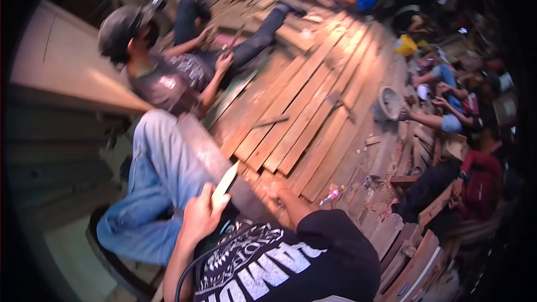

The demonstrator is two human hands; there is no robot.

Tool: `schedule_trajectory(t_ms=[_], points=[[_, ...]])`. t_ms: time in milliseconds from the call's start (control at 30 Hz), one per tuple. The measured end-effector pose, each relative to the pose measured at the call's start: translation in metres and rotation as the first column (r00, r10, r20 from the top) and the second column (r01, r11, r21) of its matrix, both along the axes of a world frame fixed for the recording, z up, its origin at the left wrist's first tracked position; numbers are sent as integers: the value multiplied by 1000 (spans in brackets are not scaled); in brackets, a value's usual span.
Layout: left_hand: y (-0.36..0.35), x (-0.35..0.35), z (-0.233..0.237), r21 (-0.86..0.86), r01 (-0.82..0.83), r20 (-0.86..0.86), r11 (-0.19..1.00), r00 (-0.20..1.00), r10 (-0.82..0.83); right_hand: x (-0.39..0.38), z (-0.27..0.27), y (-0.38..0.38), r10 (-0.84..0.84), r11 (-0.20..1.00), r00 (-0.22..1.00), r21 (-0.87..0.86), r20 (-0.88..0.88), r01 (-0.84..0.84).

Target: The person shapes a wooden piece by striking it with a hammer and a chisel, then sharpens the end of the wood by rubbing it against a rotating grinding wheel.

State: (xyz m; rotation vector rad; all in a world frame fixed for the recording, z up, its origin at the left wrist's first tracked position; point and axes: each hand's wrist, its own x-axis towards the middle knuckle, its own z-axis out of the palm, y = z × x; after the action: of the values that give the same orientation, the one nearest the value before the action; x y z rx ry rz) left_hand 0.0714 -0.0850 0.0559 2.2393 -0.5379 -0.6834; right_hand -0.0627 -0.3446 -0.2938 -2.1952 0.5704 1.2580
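Note:
My left hand (202, 214) is closed around a pale wooden stick (225, 183) with a pointed tip facing up and away. My right hand (281, 196) is to the right of it, over the near ends of the planks. Its fingers look curled, but blur hides what they hold, if anything. A grey board (208, 154) runs diagonally past both hands, beside a bent leg in blue jeans (159, 173). My black printed shirt (279, 263) fills the bottom of the view.
Long planks (313, 106) cover the floor ahead, with a hammer-like tool (338, 100) and a dark bar (271, 121) on them. A person in a cap (168, 78) sits left; others sit right and far. A bucket (387, 104) and stacked boards (411, 260) are right.

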Motion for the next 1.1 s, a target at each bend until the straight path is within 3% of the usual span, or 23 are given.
schedule_trajectory(t_ms=[67,100,167,300,400,433,533,600,833,867,967,1033,1067,1100], points=[[-2,5,5,36,25,-41,999,999,-24,29,21,-11,-48,998,991,-42,123,53],[-3,5,10,67,33,-70,997,997,-28,41,22,-12,-195,972,965,-93,176,213],[-5,-1,5,134,41,62,990,997,-50,66,10,-24,-214,971,962,-74,171,229],[-7,-7,4,204,57,227,977,968,-104,91,61,-25,-230,960,942,-101,246,260],[-8,-8,2,242,65,254,968,959,-128,98,59,-17,-179,981,968,-39,177,189],[-7,-6,3,234,60,265,970,957,-123,97,58,-13,-11,993,970,-114,242,40],[-6,-4,7,240,115,254,964,951,-177,91,62,-4,-11,996,963,-81,269,34],[-3,-2,5,209,117,241,971,956,-167,84,62,-1,6,1000,996,-5,90,-5],[1,1,2,125,103,138,987,983,-120,44,55,5,40,996,999,-77,-13,-41],[2,1,0,127,101,130,987,985,-117,43,62,5,-34,998,999,-55,-41,32],[5,4,-5,109,95,60,989,993,-102,46,85,3,-113,994,993,-1,37,113],[6,6,-3,72,102,11,992,995,-103,47,74,-1,-189,981,940,18,285,192],[5,6,-1,75,81,-17,994,997,-80,44,55,-4,-220,971,830,35,512,236],[6,10,-4,86,73,-35,994,997,-70,50,69,-8,-320,946,795,120,516,302]])
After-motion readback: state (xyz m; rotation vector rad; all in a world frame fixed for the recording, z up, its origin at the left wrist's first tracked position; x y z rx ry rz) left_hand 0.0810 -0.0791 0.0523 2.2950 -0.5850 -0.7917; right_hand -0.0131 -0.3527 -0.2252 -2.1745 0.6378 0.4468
